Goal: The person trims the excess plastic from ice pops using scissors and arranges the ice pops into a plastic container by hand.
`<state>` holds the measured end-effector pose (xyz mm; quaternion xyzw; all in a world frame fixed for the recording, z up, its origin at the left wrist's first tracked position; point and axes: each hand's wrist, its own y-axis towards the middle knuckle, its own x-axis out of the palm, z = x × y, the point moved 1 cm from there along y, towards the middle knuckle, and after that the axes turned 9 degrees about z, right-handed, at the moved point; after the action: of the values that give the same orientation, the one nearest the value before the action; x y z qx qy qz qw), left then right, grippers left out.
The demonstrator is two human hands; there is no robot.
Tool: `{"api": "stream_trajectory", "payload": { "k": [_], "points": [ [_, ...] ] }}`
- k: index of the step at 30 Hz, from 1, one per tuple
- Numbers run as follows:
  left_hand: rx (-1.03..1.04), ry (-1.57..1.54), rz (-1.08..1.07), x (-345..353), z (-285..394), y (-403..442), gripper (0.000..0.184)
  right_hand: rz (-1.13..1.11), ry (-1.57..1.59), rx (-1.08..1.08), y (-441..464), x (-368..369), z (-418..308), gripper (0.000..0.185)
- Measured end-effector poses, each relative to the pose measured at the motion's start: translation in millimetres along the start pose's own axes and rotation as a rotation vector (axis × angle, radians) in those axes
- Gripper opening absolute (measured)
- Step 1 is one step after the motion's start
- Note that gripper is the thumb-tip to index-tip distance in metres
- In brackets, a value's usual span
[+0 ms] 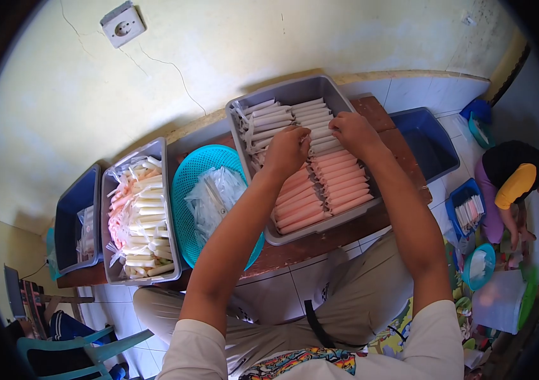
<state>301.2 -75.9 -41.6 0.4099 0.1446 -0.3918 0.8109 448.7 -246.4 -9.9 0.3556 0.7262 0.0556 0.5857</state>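
Observation:
A grey bin [273, 237] holds neat rows of filled plastic tubes, pink ones [343, 179] toward me and whitish ones [270, 118] toward the wall. Over the middle of these rows my left hand [288, 151] is closed, its fingers pinched together; what they hold is too small to name. My right hand [355, 133] is closed too, above the right column of pale tubes, with its fingertips at the tube ends. The two hands are apart, a short gap between them.
Left of the bin stands a turquoise basket [184, 183] with clear plastic bags and scissors. Beyond it are a grey tray [169, 228] of pale and pink tubes and a blue bin [67, 212]. At right, a person [519, 177] works near a blue basket [451, 206].

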Motion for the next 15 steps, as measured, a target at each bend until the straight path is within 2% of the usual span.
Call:
{"api": "stream_trajectory", "payload": {
  "k": [4, 10, 13, 15],
  "points": [
    [0.008, 0.018, -0.132, 1.7, -7.7, -5.1, 0.034, -0.04, -0.029, 0.019, 0.0, 10.8, 6.2, 0.021],
    [-0.005, 0.07, -0.192, -0.2, -2.6, -10.2, 0.036, -0.153, -0.145, 0.076, 2.6, 17.6, 7.1, 0.023],
    [0.032, 0.086, -0.223, 1.0, -3.8, -11.9, 0.038, -0.113, -0.15, -0.012, 2.0, 23.7, 11.3, 0.023],
    [0.031, 0.087, -0.234, 2.9, -5.2, -12.9, 0.039, -0.149, -0.181, 0.065, 1.8, 26.0, 10.4, 0.023]
  ]
}}
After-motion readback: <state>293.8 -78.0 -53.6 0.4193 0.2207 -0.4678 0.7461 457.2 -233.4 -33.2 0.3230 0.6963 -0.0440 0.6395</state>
